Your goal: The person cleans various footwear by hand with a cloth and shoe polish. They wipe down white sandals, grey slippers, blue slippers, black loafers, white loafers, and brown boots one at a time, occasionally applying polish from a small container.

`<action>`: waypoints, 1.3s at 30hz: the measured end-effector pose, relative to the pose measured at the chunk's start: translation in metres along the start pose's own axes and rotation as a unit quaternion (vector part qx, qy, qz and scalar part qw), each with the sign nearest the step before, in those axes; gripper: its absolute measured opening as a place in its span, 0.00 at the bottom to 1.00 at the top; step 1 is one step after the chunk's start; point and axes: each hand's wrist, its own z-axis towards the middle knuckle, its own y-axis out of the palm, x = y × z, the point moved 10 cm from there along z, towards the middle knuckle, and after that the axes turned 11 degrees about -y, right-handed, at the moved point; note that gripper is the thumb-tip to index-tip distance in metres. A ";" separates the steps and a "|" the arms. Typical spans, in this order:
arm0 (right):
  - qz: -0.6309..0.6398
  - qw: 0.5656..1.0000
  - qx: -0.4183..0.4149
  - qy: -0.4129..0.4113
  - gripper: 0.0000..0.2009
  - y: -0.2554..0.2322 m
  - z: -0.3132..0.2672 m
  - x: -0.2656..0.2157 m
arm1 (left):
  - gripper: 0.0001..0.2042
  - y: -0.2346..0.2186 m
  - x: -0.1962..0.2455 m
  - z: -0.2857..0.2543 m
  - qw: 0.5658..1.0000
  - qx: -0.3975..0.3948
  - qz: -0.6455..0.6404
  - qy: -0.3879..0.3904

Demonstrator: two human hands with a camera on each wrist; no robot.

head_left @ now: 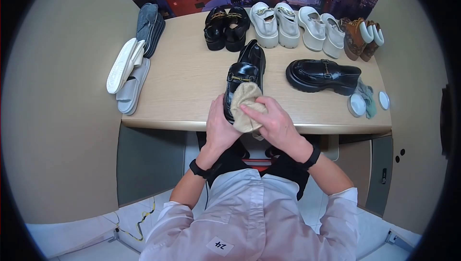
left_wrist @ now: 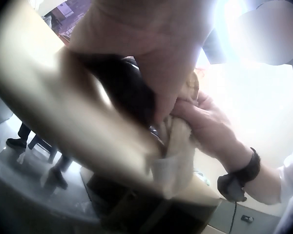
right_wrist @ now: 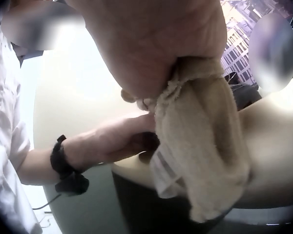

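A glossy black loafer [head_left: 245, 71] with a metal bit on its strap lies near the table's front edge, toe toward my body. My left hand [head_left: 222, 125] grips it along the left side of the toe. In my right hand [head_left: 279, 125] is a bunched beige cloth [head_left: 246, 105], pressed over the loafer's toe, which it hides. A pale tag [right_wrist: 165, 173] hangs from the cloth in the right wrist view. The matching black loafer [head_left: 321, 76] lies to the right on the table.
Along the back stand black shoes [head_left: 225, 28], white loafers [head_left: 276, 25], more white shoes [head_left: 321, 30] and brown boots [head_left: 357, 37]. Slippers [head_left: 127, 71] line the left edge. At right sit a small round tin [head_left: 357, 105], a lid [head_left: 383, 100] and a grey-green cloth [head_left: 369, 98].
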 end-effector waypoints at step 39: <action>0.041 0.941 -0.075 0.326 0.21 -0.019 0.064 0.208 | 0.51 -0.097 -0.066 0.047 0.991 -0.083 0.092 -0.046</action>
